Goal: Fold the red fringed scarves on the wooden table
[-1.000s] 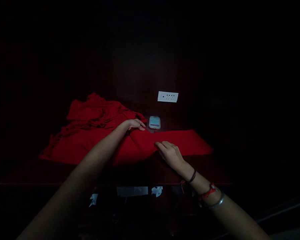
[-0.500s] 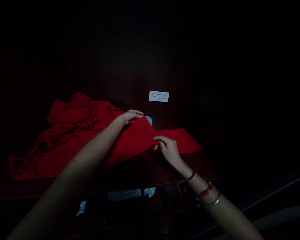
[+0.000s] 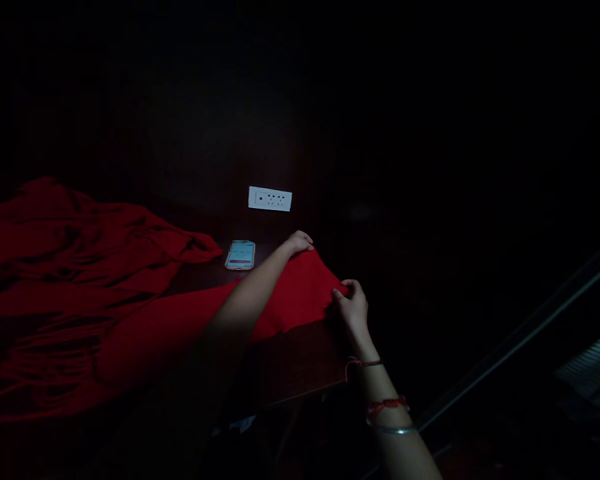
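A long piece of red cloth [image 3: 300,290] stretches across a dark wooden table, bunched and fringed with strings or narrow strips at the left. My left hand [image 3: 300,242] pinches its far right corner, the arm crossing over the cloth. At the right end, my right hand [image 3: 353,301] grips the near part of the edge between thumb and fingers. Between the two hands the end edge is drawn fairly straight. Bands and a metal bangle circle my right wrist and forearm. Part of the cloth is hidden under my left forearm.
A phone [image 3: 241,255] with a lit screen lies on the table [image 3: 300,360] behind the cloth. Above it, a white socket panel [image 3: 270,199] is fixed to the dark wall. The surroundings are very dark, with a pale diagonal edge at lower right.
Both hands have moved right along the cloth to its right end. The phone, mostly covered before, is now uncovered. The view has turned to the right.
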Demonstrator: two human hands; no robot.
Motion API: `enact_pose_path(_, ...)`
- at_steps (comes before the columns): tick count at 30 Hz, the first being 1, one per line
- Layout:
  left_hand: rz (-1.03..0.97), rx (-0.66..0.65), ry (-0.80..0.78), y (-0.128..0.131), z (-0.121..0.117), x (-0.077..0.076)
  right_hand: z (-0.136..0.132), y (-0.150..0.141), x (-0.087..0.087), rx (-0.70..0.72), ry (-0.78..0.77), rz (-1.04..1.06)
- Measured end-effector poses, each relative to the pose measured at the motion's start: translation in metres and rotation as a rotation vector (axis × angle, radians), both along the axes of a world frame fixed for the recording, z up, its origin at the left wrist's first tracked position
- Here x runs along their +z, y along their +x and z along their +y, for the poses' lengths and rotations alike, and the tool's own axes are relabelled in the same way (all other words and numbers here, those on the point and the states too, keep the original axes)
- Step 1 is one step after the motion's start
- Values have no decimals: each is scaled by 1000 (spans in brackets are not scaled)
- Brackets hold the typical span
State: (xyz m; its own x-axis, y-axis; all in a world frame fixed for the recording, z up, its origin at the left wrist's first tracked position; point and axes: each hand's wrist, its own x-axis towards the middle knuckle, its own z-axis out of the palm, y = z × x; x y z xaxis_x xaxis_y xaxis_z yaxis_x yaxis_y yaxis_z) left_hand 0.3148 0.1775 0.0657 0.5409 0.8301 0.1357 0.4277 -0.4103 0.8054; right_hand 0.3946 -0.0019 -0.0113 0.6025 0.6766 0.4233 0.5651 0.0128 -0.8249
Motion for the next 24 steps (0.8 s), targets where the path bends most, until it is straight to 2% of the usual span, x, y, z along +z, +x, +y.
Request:
enact_pose_path(3,101,-50,17,18,3,-23,-1,15,-14,-93,-151,-80)
enact_pose_path(5,154,-79,35,15,6,-33,-2,18,-18,-102,-225,-133)
enact_pose_path(8,208,-97,58,-9,13,-43,1,19,-18,-128,-255,-139)
enact_pose_path(12,267,-128,26,-55,25,-50,6,20,-11,-137,-217,-172)
enact_pose_path(15,265,-214,-94,-79,31,-46,8,19,-2,-105,-190,-200)
enact_pose_path(17,171,-245,-130,-86,32,-36,7,19,4,-68,-110,-237)
enact_pose_path(21,-60,-192,-6,-75,24,-13,4,23,8,-64,84,-335)
enact_pose_path(22,-61,-175,18,-68,20,-10,3,25,7,-86,81,-346)
enact_pose_path(24,-7,-141,29,-55,11,-14,3,31,0,-124,-19,-348)
